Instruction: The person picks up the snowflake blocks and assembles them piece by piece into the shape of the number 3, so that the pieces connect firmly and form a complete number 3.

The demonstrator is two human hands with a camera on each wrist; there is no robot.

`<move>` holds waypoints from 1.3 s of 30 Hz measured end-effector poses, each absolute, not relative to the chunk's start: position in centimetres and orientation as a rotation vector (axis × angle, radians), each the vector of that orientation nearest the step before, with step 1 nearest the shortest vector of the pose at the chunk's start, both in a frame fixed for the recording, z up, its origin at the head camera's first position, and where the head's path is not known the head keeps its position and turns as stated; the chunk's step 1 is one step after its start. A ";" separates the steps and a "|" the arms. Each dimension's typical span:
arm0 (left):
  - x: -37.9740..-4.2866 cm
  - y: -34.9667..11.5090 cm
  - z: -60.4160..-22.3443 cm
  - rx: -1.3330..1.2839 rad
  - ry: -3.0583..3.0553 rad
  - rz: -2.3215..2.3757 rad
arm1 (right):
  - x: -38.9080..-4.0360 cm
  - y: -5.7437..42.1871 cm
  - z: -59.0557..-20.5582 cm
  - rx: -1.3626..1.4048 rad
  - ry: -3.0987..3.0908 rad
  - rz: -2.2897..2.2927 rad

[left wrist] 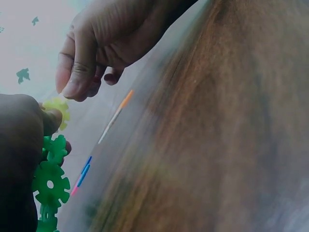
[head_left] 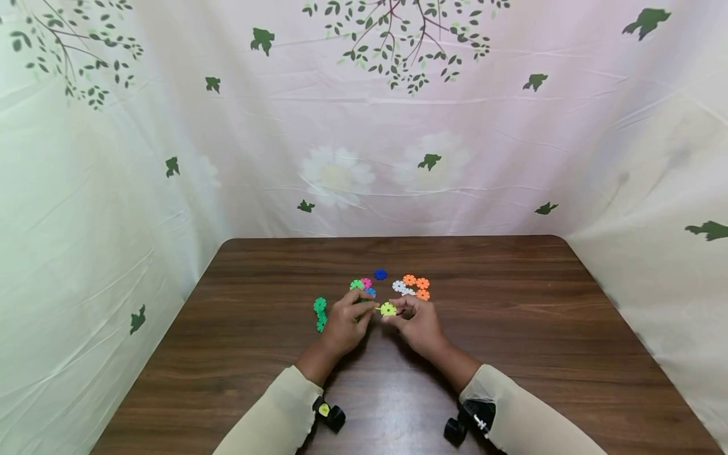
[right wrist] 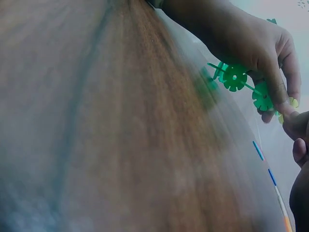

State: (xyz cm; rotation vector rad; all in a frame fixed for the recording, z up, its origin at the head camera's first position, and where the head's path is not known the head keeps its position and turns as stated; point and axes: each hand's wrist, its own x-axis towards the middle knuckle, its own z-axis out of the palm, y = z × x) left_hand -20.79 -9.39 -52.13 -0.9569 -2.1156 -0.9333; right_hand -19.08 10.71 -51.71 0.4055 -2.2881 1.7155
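Between the two hands is a yellow notched disc [head_left: 388,309], a flower-shaped interlocking piece. My right hand [head_left: 419,325] pinches it between thumb and fingers. My left hand [head_left: 345,323] holds a chain of green notched discs [right wrist: 234,78], slotted together at angles, which trails back under the palm. A yellow edge shows at the left fingertips, close to the yellow disc. In the left wrist view, the left thumb presses by the yellow disc [left wrist: 58,113], with green discs [left wrist: 50,184] below it. Fingers hide whether the yellow pieces are joined to the chain.
Beyond the hands lie loose discs on the brown table [head_left: 512,354]: a dark blue disc [head_left: 380,274], a pink disc [head_left: 366,283], a light green disc [head_left: 356,284], white discs [head_left: 399,286] and several orange discs [head_left: 422,283]. A patterned curtain [head_left: 387,126] hangs behind the table.
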 end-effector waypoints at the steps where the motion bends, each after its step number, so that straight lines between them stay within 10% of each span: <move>1: -20.8 -9.4 -52.1 -0.958 -2.117 -0.926 | -19.0 10.7 -51.7 0.405 -2.292 1.714; 39: -20.7 -9.6 -52.5 -0.811 -2.400 -0.663 | -21.6 11.6 -53.0 0.458 -2.298 1.388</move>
